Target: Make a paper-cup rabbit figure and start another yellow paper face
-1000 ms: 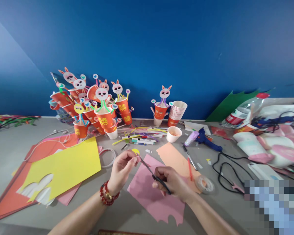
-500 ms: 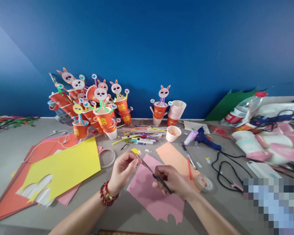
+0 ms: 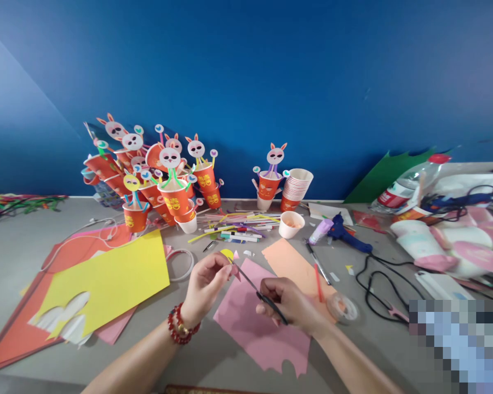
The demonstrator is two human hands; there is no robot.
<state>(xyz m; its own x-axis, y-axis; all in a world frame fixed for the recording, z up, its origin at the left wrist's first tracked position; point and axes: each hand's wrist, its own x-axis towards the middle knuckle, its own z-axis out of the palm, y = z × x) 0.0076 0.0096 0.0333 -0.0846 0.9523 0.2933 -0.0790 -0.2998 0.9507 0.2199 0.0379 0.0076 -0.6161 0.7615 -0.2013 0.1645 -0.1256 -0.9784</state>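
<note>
Pinched between the fingertips of my left hand [image 3: 207, 279] is a small piece of pink paper [image 3: 237, 276]. My right hand [image 3: 287, 303] is closed around the black handles of a pair of scissors [image 3: 250, 280], whose blades reach up to my left fingertips, against the pink piece. Both hands hover over a pink paper sheet [image 3: 267, 345] with curved cutouts along its near edge. A peach paper sheet [image 3: 285, 260] lies behind my right hand. Just past my left fingers lies a yellow paper disc [image 3: 227, 254], partly hidden.
Yellow paper [image 3: 119, 279] lies on orange sheets [image 3: 8, 339] at left. Red cups with rabbit faces [image 3: 175, 200] stand by the wall, near a cup stack [image 3: 298, 189]. A white cup [image 3: 291, 224], a blue glue gun [image 3: 349, 235] and a tape roll [image 3: 343, 307] sit at right.
A pointed bit of the pink piece now shows below my left fingertips, beside the blades. Both hands have stayed in nearly the same place.
</note>
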